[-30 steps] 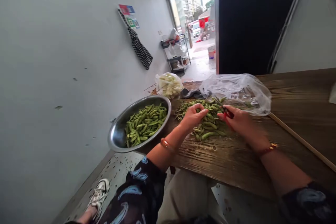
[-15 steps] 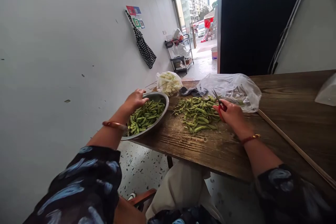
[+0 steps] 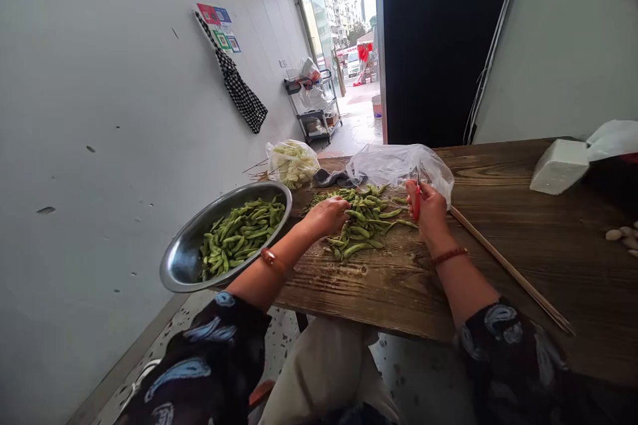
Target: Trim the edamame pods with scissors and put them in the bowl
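Note:
My left hand point(image 3: 327, 216) is over the left part of a loose pile of green soybean pods point(image 3: 366, 229) on the wooden table. Its fingers are bent together, with the tips down among the pods; what they hold, if anything, is hidden. In my right hand point(image 3: 429, 208) are red-handled scissors point(image 3: 417, 202), blades pointing up, to the right of the pile. A wide steel basin point(image 3: 180, 262) at the table's left end holds many more pods point(image 3: 242, 236).
Behind the pile lie a clear plastic bag point(image 3: 393, 163), a dark cloth point(image 3: 331, 178) and a bag of pale vegetables point(image 3: 294, 165). Thin wooden sticks point(image 3: 508, 265) cross the table at right. A white block-shaped pack point(image 3: 559, 166) stands farther right, and a wall point(image 3: 100, 179) rises at left.
My left hand has moved right, from the basin to the pod pile. My right hand still holds the scissors, now more upright. The view has turned to the right.

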A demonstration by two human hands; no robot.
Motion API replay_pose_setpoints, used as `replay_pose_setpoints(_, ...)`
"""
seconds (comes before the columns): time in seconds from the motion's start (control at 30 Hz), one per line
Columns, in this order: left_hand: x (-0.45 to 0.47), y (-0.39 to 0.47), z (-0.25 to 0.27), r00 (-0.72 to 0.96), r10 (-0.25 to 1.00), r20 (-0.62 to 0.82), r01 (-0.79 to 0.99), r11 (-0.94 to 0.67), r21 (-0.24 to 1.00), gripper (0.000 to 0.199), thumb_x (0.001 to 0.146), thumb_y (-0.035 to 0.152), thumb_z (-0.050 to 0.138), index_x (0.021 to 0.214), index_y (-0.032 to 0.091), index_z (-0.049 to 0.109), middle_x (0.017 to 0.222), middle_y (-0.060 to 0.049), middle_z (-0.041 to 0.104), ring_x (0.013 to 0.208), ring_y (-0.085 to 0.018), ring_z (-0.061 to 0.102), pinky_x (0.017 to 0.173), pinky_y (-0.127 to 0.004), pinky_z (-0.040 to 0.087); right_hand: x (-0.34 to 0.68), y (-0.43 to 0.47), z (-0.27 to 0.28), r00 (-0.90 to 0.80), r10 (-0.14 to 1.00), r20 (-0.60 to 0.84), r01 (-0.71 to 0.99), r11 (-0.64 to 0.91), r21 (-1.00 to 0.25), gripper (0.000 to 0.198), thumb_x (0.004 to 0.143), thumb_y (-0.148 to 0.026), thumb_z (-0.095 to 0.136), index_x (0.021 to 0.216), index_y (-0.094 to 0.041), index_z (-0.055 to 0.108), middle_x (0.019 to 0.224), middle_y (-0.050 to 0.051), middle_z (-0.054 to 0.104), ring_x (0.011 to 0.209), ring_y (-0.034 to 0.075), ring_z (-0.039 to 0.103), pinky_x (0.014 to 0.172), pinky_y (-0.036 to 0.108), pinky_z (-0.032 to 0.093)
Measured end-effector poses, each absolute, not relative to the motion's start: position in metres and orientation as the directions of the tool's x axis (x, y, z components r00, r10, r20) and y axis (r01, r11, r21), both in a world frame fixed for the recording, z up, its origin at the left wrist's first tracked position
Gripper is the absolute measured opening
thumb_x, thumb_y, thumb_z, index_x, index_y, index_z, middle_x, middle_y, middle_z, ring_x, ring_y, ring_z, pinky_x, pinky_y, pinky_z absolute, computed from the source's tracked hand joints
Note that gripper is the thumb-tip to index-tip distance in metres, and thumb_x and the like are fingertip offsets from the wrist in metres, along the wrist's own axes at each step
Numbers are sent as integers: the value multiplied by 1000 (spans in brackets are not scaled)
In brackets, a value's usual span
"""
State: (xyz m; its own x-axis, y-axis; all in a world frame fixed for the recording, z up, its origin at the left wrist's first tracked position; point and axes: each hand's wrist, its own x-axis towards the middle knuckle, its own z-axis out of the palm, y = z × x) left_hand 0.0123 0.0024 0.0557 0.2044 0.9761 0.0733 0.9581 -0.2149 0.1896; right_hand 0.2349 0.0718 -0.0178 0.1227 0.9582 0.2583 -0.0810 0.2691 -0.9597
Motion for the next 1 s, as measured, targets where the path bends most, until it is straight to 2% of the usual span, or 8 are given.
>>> replay_pose_setpoints(0.2, 36, 74, 29, 170, 980, 105, 962, -188, 196, 31, 82, 21, 54, 110, 17, 65, 116, -11, 60, 108, -23, 57, 97, -31, 41, 233, 71, -17, 134, 975, 177, -197, 202, -959, 58, 69, -65, 64, 99, -15, 65, 57, -6, 52, 42, 7, 41, 37, 19, 32)
replay_pose_setpoints(0.43, 68, 136, 1, 189, 977, 99, 944, -209, 254, 36, 72, 26, 67, 108, 18, 65, 116, -12, 61, 107, -25, 57, 95, -34, 42, 233, 76, -17, 142, 980, 136, -214, 165, -963, 55, 67, -62, 67, 98, -16, 66, 56, -6, 52, 41, 7, 40, 35, 19, 32)
replay_pose_setpoints(0.57, 72, 151, -10, 191, 976, 106, 934, -213, 287, 31, 68, 19, 68, 99, 20, 68, 112, -10, 63, 108, -25, 55, 95, -33, 41, 233, 78, -18, 154, 981, 120, -210, 152, -966, 55, 67, -61, 68, 99, -16, 65, 59, -5, 53, 43, 7, 41, 36, 19, 33)
replay_pose_setpoints(0.7, 67, 157, -14, 167, 977, 134, 923, -203, 326, 28, 67, 8, 61, 90, 19, 70, 104, -9, 66, 102, -24, 57, 91, -32, 43, 233, 77, -19, 157, 982, 102, -220, 136, -966, 55, 66, -59, 69, 100, -17, 65, 58, -5, 52, 43, 6, 40, 36, 18, 32)
replay_pose_setpoints(0.83, 58, 149, -6, 184, 968, 170, 899, -235, 370, 33, 69, 3, 49, 91, 15, 70, 93, -9, 66, 88, -19, 59, 84, -30, 45, 235, 75, -15, 173, 982, 81, -264, 125, -956, 54, 65, -58, 70, 99, -16, 64, 58, -6, 51, 43, 6, 40, 36, 18, 32)
replay_pose_setpoints(0.9, 53, 138, 2, 243, 953, 178, 873, -295, 388, 33, 68, 3, 48, 88, 15, 71, 93, -8, 66, 85, -18, 59, 82, -28, 45, 236, 73, -12, 175, 981, 88, -280, 135, -950, 53, 65, -58, 71, 98, -17, 63, 57, -7, 51, 42, 6, 40, 36, 18, 32)
replay_pose_setpoints(1.0, 53, 119, 14, 389, 911, 136, 817, -409, 406, 26, 63, 5, 52, 74, 19, 72, 87, -3, 67, 81, -16, 59, 79, -24, 46, 238, 73, -10, 187, 977, 104, -280, 155, -947, 52, 66, -59, 70, 97, -17, 63, 56, -7, 51, 41, 5, 39, 35, 18, 31)
